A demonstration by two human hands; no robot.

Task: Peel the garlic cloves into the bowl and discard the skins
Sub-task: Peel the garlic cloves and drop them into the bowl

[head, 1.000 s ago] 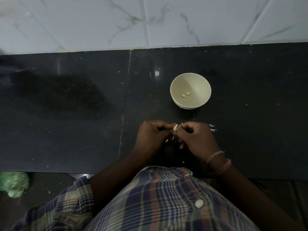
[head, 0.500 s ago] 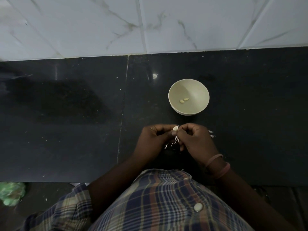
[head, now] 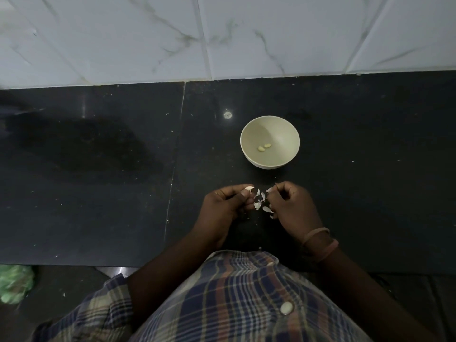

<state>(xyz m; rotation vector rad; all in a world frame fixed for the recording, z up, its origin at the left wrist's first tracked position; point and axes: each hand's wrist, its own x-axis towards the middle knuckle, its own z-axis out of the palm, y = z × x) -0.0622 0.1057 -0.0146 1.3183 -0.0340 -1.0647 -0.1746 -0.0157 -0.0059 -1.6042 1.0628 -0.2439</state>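
Note:
A pale cream bowl [head: 270,141] stands on the black counter with two peeled garlic cloves [head: 264,147] in its bottom. Just in front of it, my left hand [head: 225,208] pinches a small garlic clove [head: 249,188] between thumb and forefinger. My right hand [head: 292,206] is a short way to its right, fingers curled, pinching a scrap of white skin [head: 269,190] at its fingertips. Several loose white skin flakes [head: 259,202] lie on the counter between the two hands.
The black stone counter [head: 98,181] runs the full width, with a seam left of the bowl and a white marble-tiled wall [head: 222,35] behind. A green plastic bag [head: 14,283] lies on the floor at lower left. Tiny skin crumbs dot the counter.
My hands have come apart: the right one has pulled away to the right with a piece of skin. Skin flakes now show on the counter between them. The camera has tilted slightly.

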